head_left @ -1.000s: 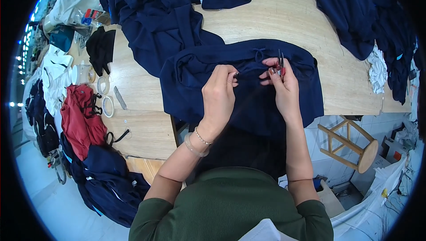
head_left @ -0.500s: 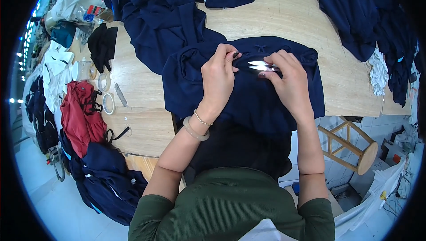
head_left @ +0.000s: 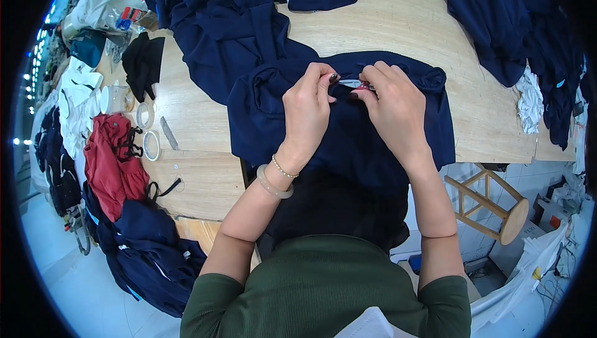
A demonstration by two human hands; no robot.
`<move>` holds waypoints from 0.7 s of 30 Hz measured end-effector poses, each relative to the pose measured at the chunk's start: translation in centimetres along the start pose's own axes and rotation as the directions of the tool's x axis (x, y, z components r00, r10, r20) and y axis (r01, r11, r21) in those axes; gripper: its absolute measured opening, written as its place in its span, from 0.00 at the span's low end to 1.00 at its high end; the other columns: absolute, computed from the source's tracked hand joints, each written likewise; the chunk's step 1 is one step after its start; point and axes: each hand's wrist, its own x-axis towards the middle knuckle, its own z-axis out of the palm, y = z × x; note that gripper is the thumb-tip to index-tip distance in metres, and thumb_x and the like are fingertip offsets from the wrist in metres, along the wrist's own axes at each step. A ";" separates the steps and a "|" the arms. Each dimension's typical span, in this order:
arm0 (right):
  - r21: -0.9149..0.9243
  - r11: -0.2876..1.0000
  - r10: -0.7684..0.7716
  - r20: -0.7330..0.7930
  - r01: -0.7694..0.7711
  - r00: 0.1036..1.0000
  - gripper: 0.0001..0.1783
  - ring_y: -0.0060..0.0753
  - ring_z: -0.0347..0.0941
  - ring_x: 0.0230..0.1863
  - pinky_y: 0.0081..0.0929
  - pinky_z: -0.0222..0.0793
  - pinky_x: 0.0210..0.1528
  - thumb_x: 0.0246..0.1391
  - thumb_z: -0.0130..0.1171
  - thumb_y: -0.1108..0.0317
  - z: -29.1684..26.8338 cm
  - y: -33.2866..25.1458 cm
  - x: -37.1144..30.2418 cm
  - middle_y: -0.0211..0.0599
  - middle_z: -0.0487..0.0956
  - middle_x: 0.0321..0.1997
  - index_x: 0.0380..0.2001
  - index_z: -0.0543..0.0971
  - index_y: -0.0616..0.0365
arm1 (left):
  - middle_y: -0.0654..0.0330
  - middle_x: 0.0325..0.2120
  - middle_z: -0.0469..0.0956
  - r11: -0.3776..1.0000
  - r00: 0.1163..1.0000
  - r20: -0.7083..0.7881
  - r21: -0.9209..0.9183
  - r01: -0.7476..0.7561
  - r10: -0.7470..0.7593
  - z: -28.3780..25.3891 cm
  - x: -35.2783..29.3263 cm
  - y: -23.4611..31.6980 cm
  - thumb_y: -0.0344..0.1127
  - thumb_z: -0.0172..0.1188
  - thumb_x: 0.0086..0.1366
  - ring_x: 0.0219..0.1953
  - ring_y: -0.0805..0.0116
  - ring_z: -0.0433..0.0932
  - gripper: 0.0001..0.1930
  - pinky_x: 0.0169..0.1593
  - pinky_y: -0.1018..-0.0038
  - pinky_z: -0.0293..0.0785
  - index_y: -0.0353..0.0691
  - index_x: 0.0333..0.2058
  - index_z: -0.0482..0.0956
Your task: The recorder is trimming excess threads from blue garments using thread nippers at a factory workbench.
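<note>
A navy blue garment (head_left: pixel 367 139) lies bunched over the table's front edge, right in front of me. My left hand (head_left: pixel 308 98) pinches a bit of its fabric between thumb and fingertips. Close on its right, my right hand (head_left: pixel 395 98) is closed around small metal thread snips (head_left: pixel 350 83). Their blades point left and reach to the cloth beside my left fingertips. The fingers cover most of the snips, and I cannot make out whether a thread lies between the blades.
More navy garments (head_left: pixel 230 33) are heaped behind and at the far right (head_left: pixel 491 21). On the left are tape rolls (head_left: pixel 151 145), a red garment (head_left: pixel 115 164) and white cloth (head_left: pixel 78 101). A wooden stool (head_left: pixel 515 221) lies tilted below the table's right side.
My right hand has moved left with the snips, bringing the blades up to my left fingertips. The left hand has hardly moved.
</note>
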 end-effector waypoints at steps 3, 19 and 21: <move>-0.013 1.000 -0.001 0.023 0.001 1.000 0.08 0.35 0.69 0.30 0.30 0.68 0.31 0.46 0.66 0.72 -0.1 -0.1 0.2 0.34 0.72 0.27 0.28 0.75 0.58 | 0.53 0.27 0.81 1.000 1.000 -0.010 -0.003 -0.020 0.020 0.0 0.0 0.0 0.25 0.53 0.70 0.25 0.65 0.83 0.04 0.26 0.77 0.79 0.32 0.36 0.76; 0.041 0.977 0.209 0.042 -0.211 0.977 0.09 0.43 0.76 0.38 0.34 0.71 0.39 0.46 0.67 0.71 -3.5 2.2 0.3 0.39 0.78 0.31 0.31 0.77 0.59 | 0.54 0.28 0.76 0.981 0.982 0.002 0.026 -0.190 0.190 -1.5 -3.2 2.9 0.17 0.55 0.57 0.28 0.57 0.76 0.07 0.33 0.67 0.74 0.34 0.32 0.76; 0.123 0.942 0.317 -0.032 -0.311 0.948 0.10 0.42 0.78 0.36 0.31 0.71 0.40 0.47 0.66 0.72 -4.7 4.1 0.0 0.41 0.79 0.33 0.34 0.78 0.61 | 0.55 0.29 0.76 0.942 0.872 0.358 -0.094 -0.322 0.333 -1.2 -5.5 3.8 0.20 0.58 0.53 0.33 0.56 0.77 0.06 0.38 0.66 0.75 0.37 0.31 0.77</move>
